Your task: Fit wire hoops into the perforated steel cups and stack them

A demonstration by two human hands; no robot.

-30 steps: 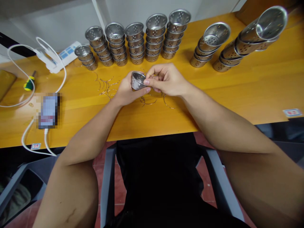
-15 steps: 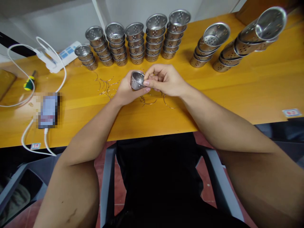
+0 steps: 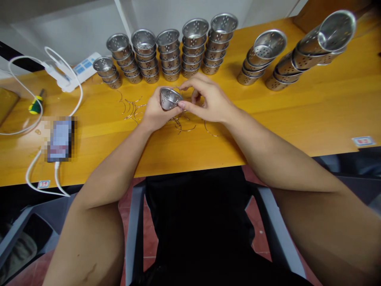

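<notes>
Desk point(image 3: 312, 115): yellow-orange, faint wood grain. Cup point(image 3: 168, 100): silver-grey, dotted with holes; stacks point(image 3: 151, 64) by far edge, same. Wires point(image 3: 188, 130): coppery. Screwdriver point(image 3: 36, 105) toward left edge: green-and-yellow handle. Power strip point(image 3: 83, 70), far edge: white, blue patches. Labels point(image 3: 363, 141), near edge: white, blue-bordered, red-marked.

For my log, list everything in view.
cup: one, silver, held centre
wires: several, coppery, centre
cup stacks: at least eight, silver, back
power strip: one, white, back left
cables: several, white, left
screwdriver: one, green and yellow, left
phone: one, dark rim, left
labels: two, white, front
table: one, yellow, middle
wall: one, grey, back
chair parts: several, grey, below
floor: one, red, below
clothing: uncounted, black, bottom
forearms: two, bare, front
left hand: one, bare, holding cup
right hand: one, bare, at cup rim
</notes>
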